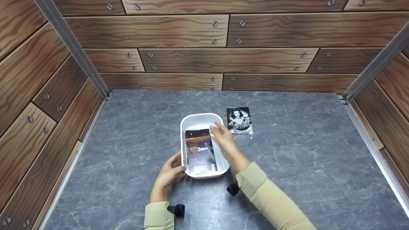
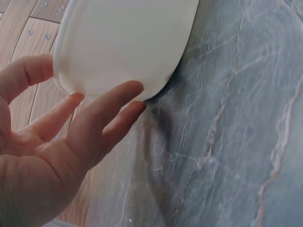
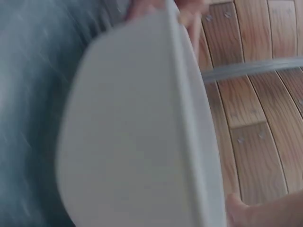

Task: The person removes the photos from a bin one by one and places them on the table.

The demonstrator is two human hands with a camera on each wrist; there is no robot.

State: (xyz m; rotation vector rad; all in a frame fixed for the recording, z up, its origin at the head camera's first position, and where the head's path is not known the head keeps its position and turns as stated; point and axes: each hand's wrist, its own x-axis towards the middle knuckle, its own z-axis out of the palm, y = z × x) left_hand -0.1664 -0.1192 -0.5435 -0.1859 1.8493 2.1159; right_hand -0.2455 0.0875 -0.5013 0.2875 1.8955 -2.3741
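A white rectangular tub [image 1: 220,167] stands in the middle of the grey stone-look table [image 1: 303,153]. Inside it lies a colour photo [image 1: 199,150], with more prints under it. My left hand [image 1: 169,175] rests against the tub's near left corner. In the left wrist view its fingers [image 2: 111,106] lie nearly straight on the tub's outer wall [image 2: 123,42]. My right hand [image 1: 222,139] reaches over the right rim, with blurred fingertips at the photo's far right corner. The right wrist view shows only the blurred tub wall [image 3: 132,142] and bits of the right hand [image 3: 265,208].
A black-and-white portrait photo [image 1: 239,120] lies flat on the table just right of the tub's far end. Wood-print walls [image 1: 223,57] with metal corner posts [image 1: 73,48] close in the table at the back and on both sides.
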